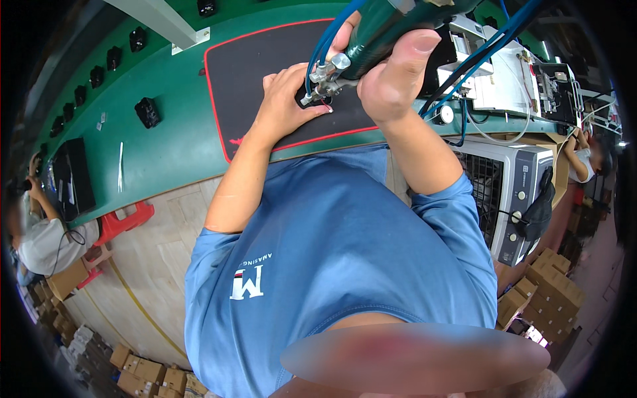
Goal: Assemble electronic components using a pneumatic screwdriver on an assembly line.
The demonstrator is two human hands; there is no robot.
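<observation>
Gripping a green power tool [378, 30] in the right hand [391, 76], fingers curled tight round its barrel, blue hoses [325, 40] trailing from it. Metal tip [317, 89] pressed down onto a small black part [312, 96] on the black mat [245, 73]. Left hand [288, 99] flat beside, fingertips pinching that part steady. Farther out on the green bench [172, 139]: more loose black parts [147, 111] in a row. Off right, stacked cardboard boxes [544, 282], closed, contents hidden; black mesh crate [481, 192], contents impossible to tell.
</observation>
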